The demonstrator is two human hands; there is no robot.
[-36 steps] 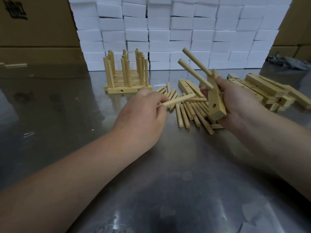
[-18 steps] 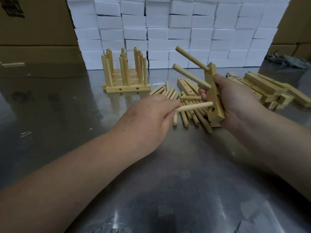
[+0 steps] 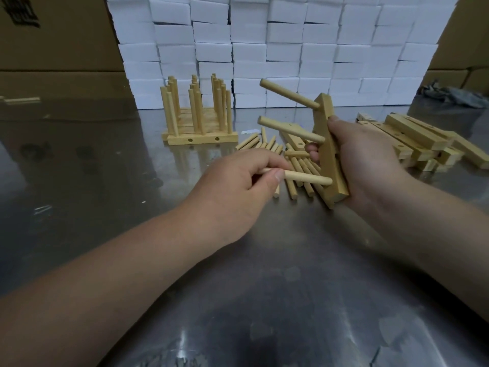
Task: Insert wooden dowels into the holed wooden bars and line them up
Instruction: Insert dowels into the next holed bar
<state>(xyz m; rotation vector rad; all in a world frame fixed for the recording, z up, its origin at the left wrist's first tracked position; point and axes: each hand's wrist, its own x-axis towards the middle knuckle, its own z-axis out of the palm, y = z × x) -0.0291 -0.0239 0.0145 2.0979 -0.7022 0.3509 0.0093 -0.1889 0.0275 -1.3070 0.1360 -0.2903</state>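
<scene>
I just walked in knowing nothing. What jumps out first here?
At centre, the right hand grips a wooden bar with two dowels sticking out, while the left hand pinches a third dowel against its lower end. Behind, finished bars bristling with upright dowels stand before stacked white boxes.

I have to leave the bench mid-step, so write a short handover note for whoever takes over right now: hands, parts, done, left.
The left grip pinches a dowel, its tip at the lowest hole of the held bar; depth unclear.
The right grip holds that bar, tilted, above the table.
Done: two dowels stand in the held bar; finished bars are lined up at the back.
Left: seat this dowel, line the bar up, then fill the empty bars at right from the loose dowels.
</scene>
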